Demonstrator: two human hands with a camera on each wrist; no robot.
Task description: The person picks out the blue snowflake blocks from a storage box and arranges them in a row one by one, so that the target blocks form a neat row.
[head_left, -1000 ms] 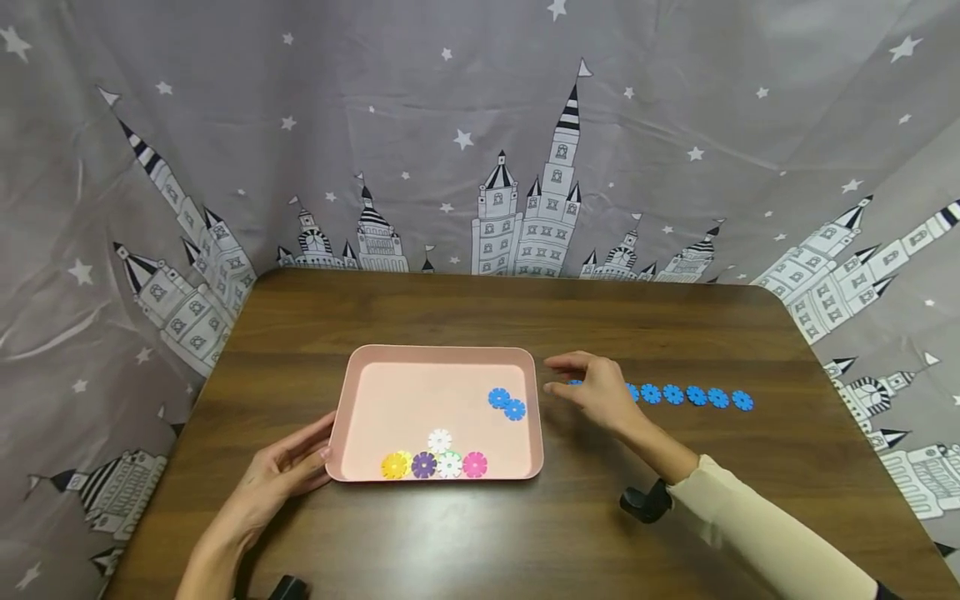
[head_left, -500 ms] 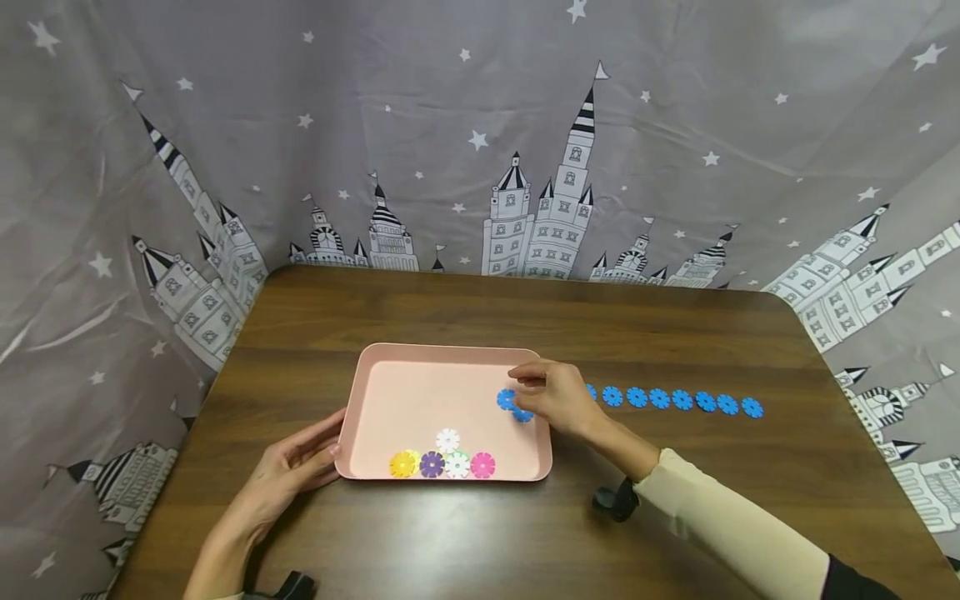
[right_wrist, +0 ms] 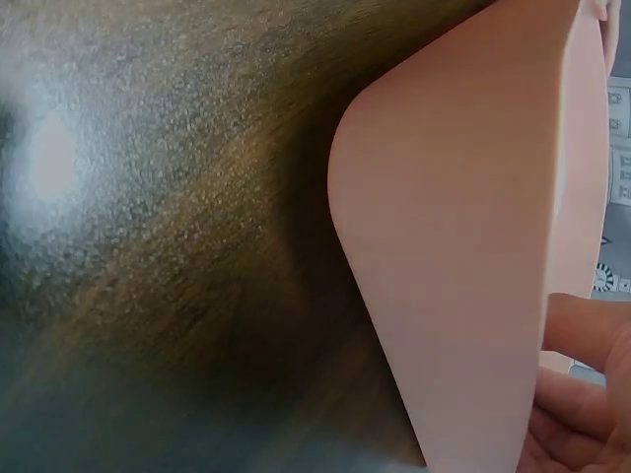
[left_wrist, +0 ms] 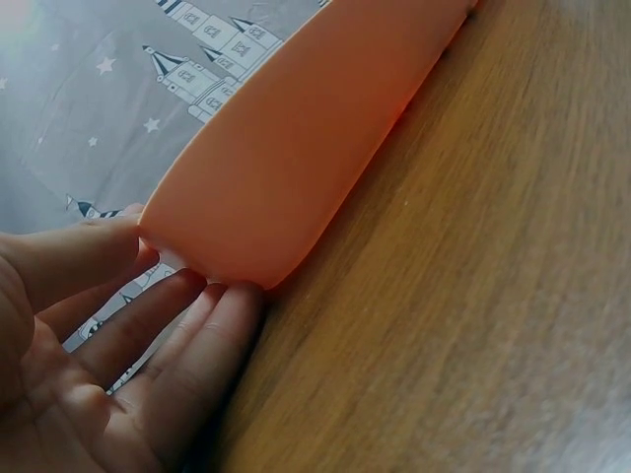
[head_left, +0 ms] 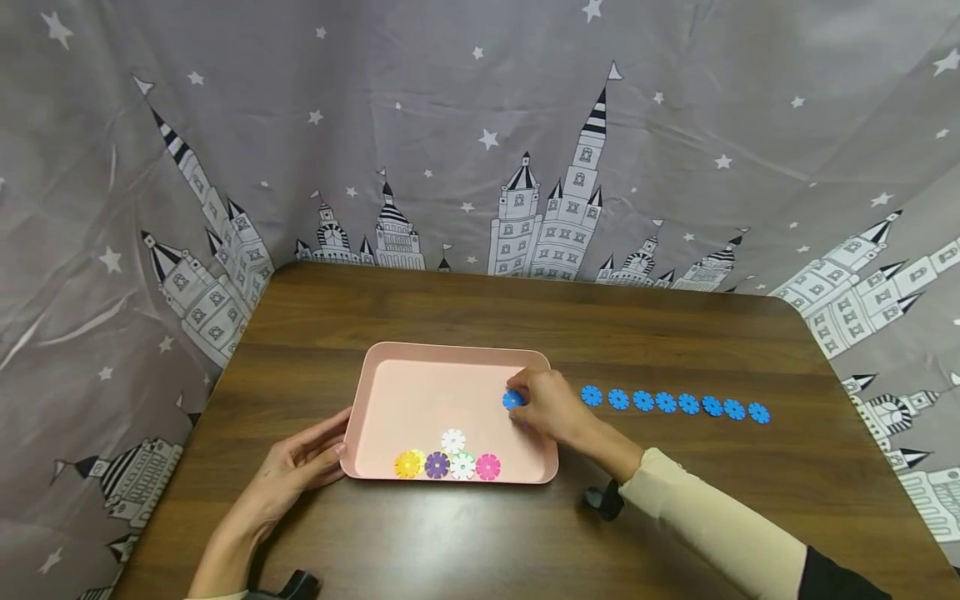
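A pink tray (head_left: 450,353) lies on the wooden table. My left hand (head_left: 288,467) holds its left end, thumb at the rim and fingertips against the outer wall, as the left wrist view shows. Reaching over the tray's right wall, my right hand (head_left: 551,407) has thumb and index finger around a blue notched interlocking disc (head_left: 512,400). A second blue disc is hidden under that hand. Along the tray's near side lie a yellow disc (head_left: 408,464), a purple disc (head_left: 437,465), a pink disc (head_left: 488,467) and white ones, including a white disc (head_left: 453,441).
Right of the tray, several blue discs (head_left: 665,403) form a straight row on the wooden table (head_left: 465,542). A grey curtain (head_left: 420,125) printed with castles and stars hangs behind the table and at both sides.
My right hand has moved left from the row's near end into the tray, then lowered its fingers to the blue discs. The left hand keeps its place at the tray.
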